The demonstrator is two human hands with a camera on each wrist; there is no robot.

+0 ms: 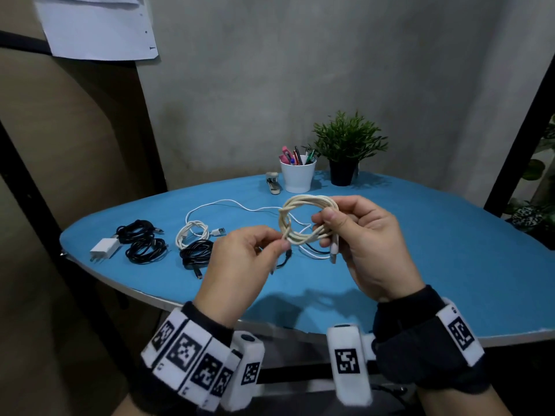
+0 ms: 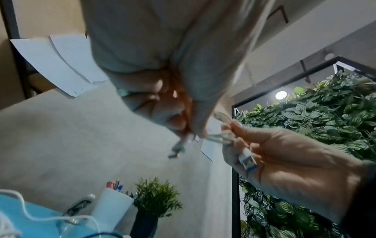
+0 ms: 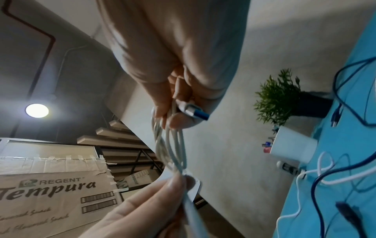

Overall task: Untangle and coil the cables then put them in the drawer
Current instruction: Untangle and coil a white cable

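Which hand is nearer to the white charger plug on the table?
Left. The left hand is over the table's middle, right of the white charger plug; the right hand is farther right, holding the cream cable coil.

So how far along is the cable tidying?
Roughly halfway, it seems. Done: three black coils and a white coil lie wound on the blue table. In hand: the right hand holds a cream coil while the left hand pinches its wrap. Left: a loose white cable remains uncoiled; no drawer is visible.
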